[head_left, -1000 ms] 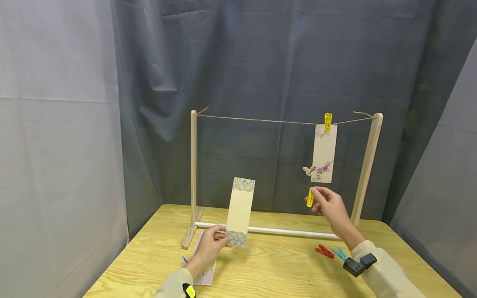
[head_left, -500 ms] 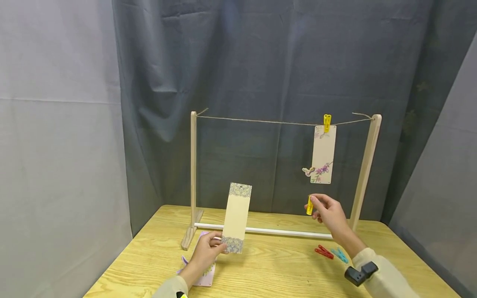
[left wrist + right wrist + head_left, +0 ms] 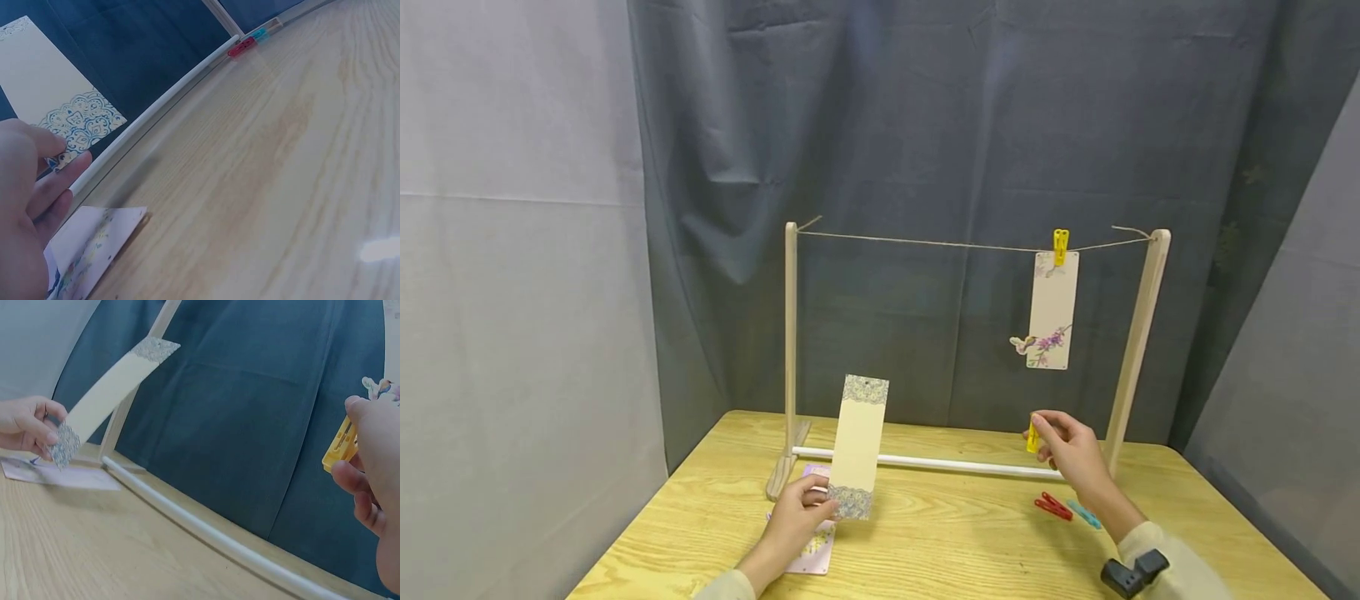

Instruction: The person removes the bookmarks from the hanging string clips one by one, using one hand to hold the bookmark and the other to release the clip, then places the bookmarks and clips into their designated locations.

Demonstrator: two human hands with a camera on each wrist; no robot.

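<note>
Left hand pinches cream bookmark by lower end, upright; right hand, at 3 o'clock, pinches yellow clothespin.

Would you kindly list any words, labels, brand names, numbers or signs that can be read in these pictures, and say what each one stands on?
None: no readable text shows in any view.
Cream bookmark with blue lace borders, held by the left hand: ornament only.
Hanging cream bookmark with purple flowers and a bird: picture only.
Pale bookmark lying on the wooden table: print too small and blurred to tell.
Yellow plastic clothespin in the right hand: no marking visible.
</note>
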